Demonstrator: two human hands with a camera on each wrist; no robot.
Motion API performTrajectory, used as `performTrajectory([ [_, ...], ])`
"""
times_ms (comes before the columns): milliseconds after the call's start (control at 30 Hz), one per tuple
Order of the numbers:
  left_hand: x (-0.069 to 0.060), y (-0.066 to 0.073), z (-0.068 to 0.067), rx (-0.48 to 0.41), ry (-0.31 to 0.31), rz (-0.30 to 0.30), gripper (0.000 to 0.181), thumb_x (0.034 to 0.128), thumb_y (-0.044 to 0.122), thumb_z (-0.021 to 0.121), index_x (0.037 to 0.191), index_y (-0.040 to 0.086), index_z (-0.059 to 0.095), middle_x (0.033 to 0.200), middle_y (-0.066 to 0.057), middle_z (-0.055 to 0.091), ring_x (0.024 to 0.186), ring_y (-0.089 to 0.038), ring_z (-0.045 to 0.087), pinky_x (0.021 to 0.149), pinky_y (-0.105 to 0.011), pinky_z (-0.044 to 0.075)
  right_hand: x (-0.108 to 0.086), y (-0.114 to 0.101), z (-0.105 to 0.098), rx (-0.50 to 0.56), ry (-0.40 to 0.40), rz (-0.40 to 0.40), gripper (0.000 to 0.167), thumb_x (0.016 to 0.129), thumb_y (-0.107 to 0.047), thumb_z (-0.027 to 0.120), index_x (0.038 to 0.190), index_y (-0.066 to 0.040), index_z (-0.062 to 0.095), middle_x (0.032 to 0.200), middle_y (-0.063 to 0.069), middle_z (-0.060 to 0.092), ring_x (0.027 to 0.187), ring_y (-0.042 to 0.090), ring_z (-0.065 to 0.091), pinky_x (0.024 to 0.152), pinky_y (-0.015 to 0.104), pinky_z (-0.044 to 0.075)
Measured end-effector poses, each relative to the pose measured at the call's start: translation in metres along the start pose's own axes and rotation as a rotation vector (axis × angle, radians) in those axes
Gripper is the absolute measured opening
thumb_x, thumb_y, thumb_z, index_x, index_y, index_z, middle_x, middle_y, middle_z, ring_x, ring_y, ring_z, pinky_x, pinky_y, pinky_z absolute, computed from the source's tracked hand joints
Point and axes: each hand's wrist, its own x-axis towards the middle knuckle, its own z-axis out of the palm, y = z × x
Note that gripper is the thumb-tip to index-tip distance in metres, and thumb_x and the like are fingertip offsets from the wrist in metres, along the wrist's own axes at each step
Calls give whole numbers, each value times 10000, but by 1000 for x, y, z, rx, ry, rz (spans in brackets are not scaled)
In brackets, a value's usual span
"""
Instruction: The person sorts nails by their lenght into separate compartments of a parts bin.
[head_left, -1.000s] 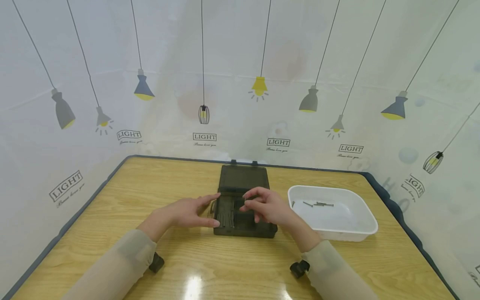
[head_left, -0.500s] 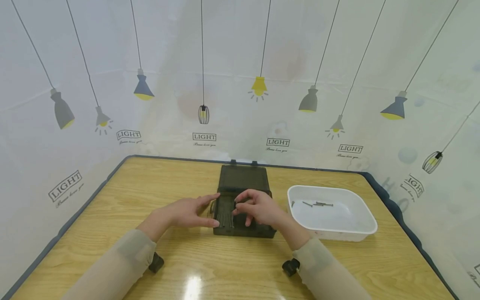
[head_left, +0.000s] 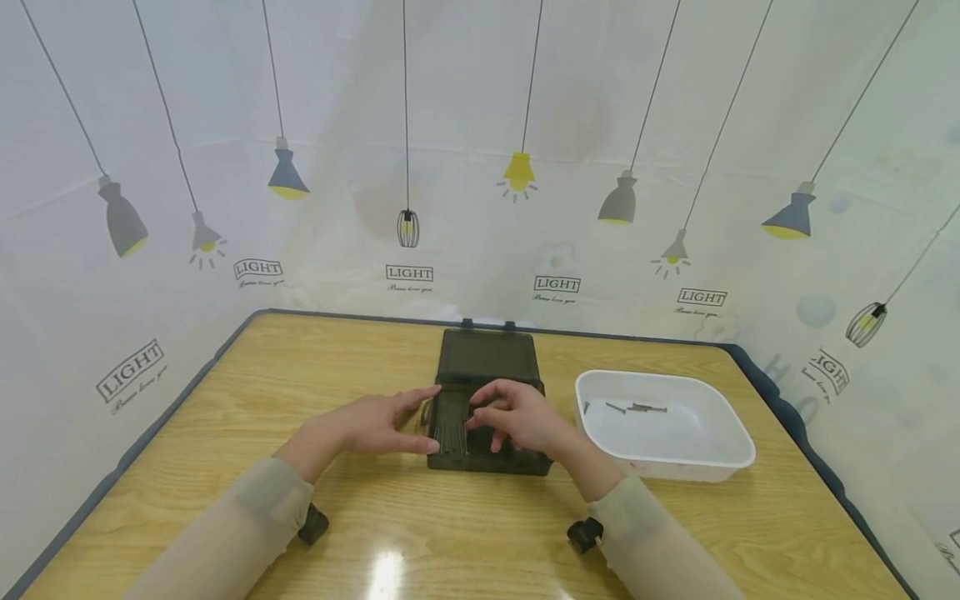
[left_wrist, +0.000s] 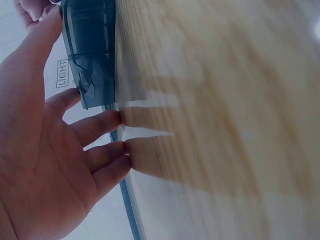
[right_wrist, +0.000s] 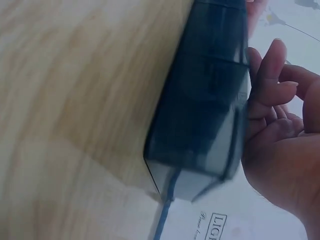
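Observation:
A dark see-through compartment box (head_left: 491, 461) lies on the table with its lid (head_left: 487, 356) folded back. Several thin metal screws (head_left: 452, 437) lie side by side in its left compartment. My left hand (head_left: 375, 423) is at the box's left side, thumb and index finger spread along the edge. In the left wrist view, the other fingertips (left_wrist: 120, 117) of that hand rest on the tabletop. My right hand (head_left: 521, 414) hovers over the middle of the box, index finger and thumb apart beside the screws. Nothing shows between those fingers.
To the right of the box stands a white plastic tray (head_left: 667, 458) with several loose screws (head_left: 647, 408) inside. A lamp-patterned cloth wall (head_left: 480, 208) rises behind the wooden table (head_left: 360, 517).
My right hand has moved left and slightly down toward the left compartment, and its fingertips have parted from a screw. More screws show in that compartment. The left hand has stayed put.

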Motion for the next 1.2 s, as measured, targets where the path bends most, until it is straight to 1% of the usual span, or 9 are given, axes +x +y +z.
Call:
performTrajectory([
  [133, 0, 0, 1, -1, 3, 0, 1040, 919, 850, 652, 1760, 428, 210, 1754, -155, 417, 1612, -470, 398, 1264, -700, 373, -9, -1, -12, 23, 0, -17, 323, 1129, -217, 631, 1387, -21, 631, 1209, 165, 820, 663, 162, 712, 515, 282, 459],
  [267, -1, 1, 0, -5, 5, 0, 1039, 918, 846, 658, 1759, 434, 208, 1767, -155, 391, 1628, -473, 366, 1271, -707, 359, -23, -2, -33, 21, 14, -12, 300, 1138, -263, 627, 1373, -77, 639, 1243, 179, 795, 737, 231, 727, 560, 308, 498],
  [333, -1, 1, -1, -6, 3, 2, 1040, 919, 845, 658, 1760, 434, 203, 1777, -150, 373, 1642, -467, 340, 1282, -704, 345, -29, 0, -45, 10, 35, -10, 294, 1133, -282, 639, 1360, -95, 654, 1243, 177, 794, 766, 273, 729, 570, 314, 504],
  [433, -1, 1, -1, -6, 0, 8, 1042, 922, 841, 658, 1761, 430, 198, 1782, -148, 363, 1649, -464, 326, 1289, -699, 338, -39, 5, -65, -13, 75, -10, 325, 1125, -294, 657, 1365, -74, 664, 1248, 201, 787, 788, 329, 716, 574, 308, 501],
  [500, -1, 1, -1, -3, 0, 12, 1041, 924, 841, 655, 1762, 426, 198, 1782, -150, 360, 1649, -463, 327, 1293, -694, 335, -46, 10, -78, -31, 106, -5, 333, 1122, -293, 662, 1361, -61, 667, 1226, 201, 790, 776, 306, 704, 578, 294, 499],
  [667, -2, 2, -1, 6, -1, 20, 1051, 926, 841, 651, 1768, 394, 206, 1775, -162, 370, 1632, -475, 357, 1288, -695, 343, -62, 30, -113, -73, 175, 49, 336, 1119, -300, 665, 1353, -59, 673, 1189, 150, 793, 782, 202, 681, 619, 289, 526],
  [900, -3, 3, -2, 16, 1, 23, 1046, 932, 838, 645, 1768, 385, 209, 1774, -152, 375, 1628, -469, 367, 1291, -689, 344, -75, 66, -155, -131, 213, 147, 407, 1116, -331, 664, 1416, -56, 660, 1252, 175, 777, 874, 208, 683, 688, 317, 562],
  [1067, -3, 2, -2, 25, 1, 30, 1050, 935, 841, 636, 1771, 377, 203, 1768, -164, 383, 1612, -473, 394, 1287, -682, 356, -78, 77, -170, -190, 204, 210, 418, 1110, -322, 668, 1434, -58, 648, 1256, 171, 775, 929, 223, 683, 729, 325, 555],
  [1200, -2, 0, -1, 21, 5, 31, 1050, 932, 842, 640, 1770, 381, 205, 1760, -172, 396, 1604, -476, 406, 1283, -681, 362, -78, 86, -175, -185, 172, 255, 398, 1087, -259, 701, 1422, -55, 636, 1107, 133, 754, 904, 226, 667, 722, 333, 548],
])
